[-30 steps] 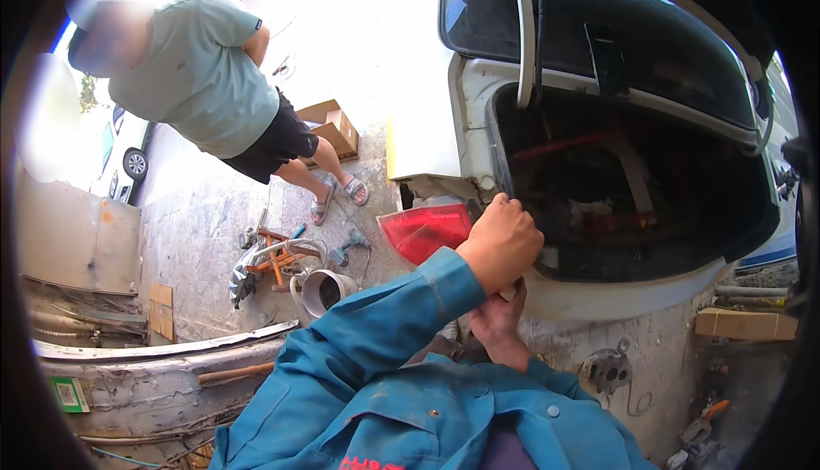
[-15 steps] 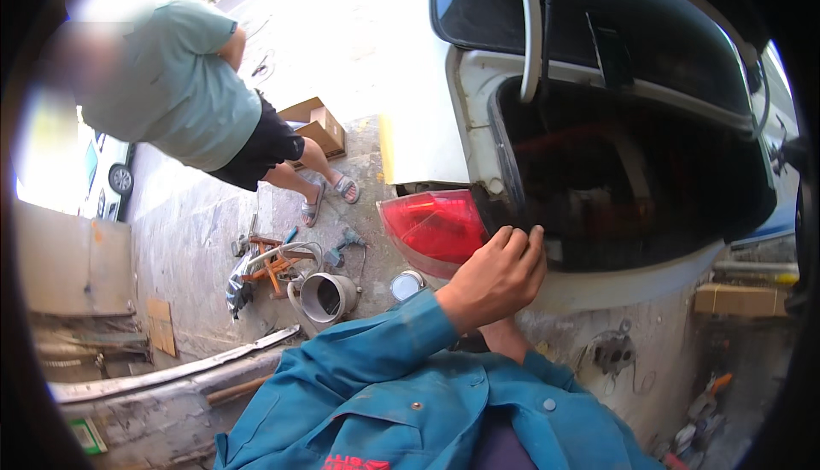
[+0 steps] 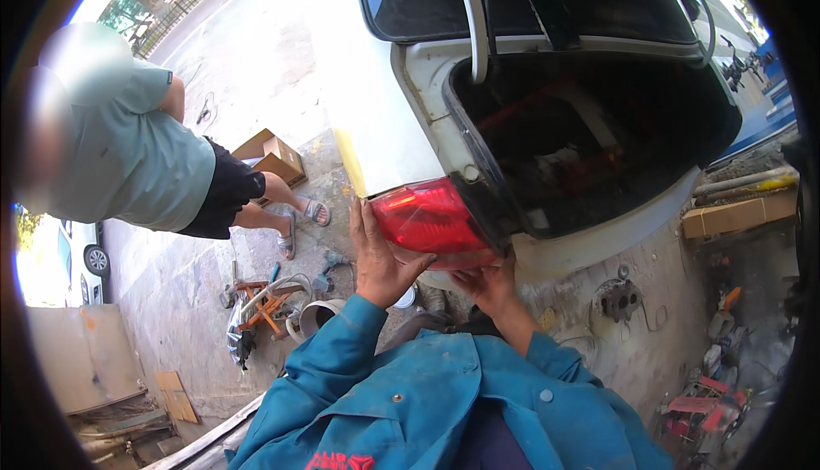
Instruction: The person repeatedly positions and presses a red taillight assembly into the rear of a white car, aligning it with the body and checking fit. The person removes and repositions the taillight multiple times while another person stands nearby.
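Observation:
A red car tail light sits at the rear corner of a white car, beside the open boot. My left hand holds its left end, fingers up along the outer side and thumb spread under the lower edge. My right hand grips the lower right edge with bent fingers, partly hidden by the lamp. Whether the lamp is seated flush all round cannot be seen. The dark trim of the boot opening runs along its right side.
A person in sandals stands at the left near an open cardboard box. On the ground lie a cordless drill, a small wooden stool and a bucket. Metal parts and a long carton are at the right.
My left hand has gone from the lamp's right edge to its left end. My right hand has come into view below the lamp. The view has shifted, and the lamp's left end now meets the bodywork more closely.

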